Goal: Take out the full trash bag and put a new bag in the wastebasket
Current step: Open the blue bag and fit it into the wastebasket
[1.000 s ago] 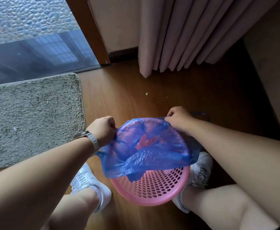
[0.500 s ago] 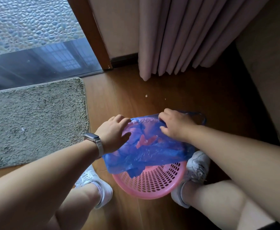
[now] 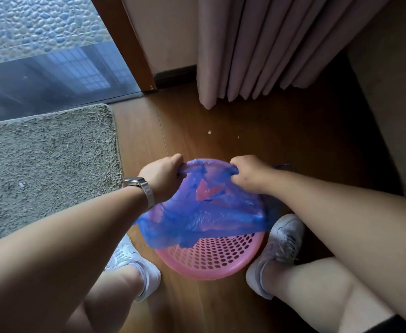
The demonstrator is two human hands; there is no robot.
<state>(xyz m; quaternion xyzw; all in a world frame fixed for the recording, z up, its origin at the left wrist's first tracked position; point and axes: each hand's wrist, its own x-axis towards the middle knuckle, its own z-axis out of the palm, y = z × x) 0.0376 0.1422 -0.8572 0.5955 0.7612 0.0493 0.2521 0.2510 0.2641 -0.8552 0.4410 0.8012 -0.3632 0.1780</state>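
A pink perforated wastebasket (image 3: 211,258) stands on the wooden floor between my two feet. A thin blue plastic bag (image 3: 204,217) lies across its mouth, with its near edge draped over the front rim. My left hand (image 3: 161,177) is closed on the bag's edge at the far left of the rim. My right hand (image 3: 247,173) is closed on the bag's edge at the far right of the rim. The bag is stretched between the two hands, and the pink basket shows through it.
A grey shaggy mat (image 3: 46,164) lies on the floor to the left. Pink curtains (image 3: 269,51) hang behind the basket. A glass door (image 3: 48,75) with a wooden frame is at the far left. A beige wall or furniture side (image 3: 394,104) stands to the right.
Both hands went from lying on the bag to gripping its edge at the far rim. They pulled the edge outward and stretched it over the back of the basket.
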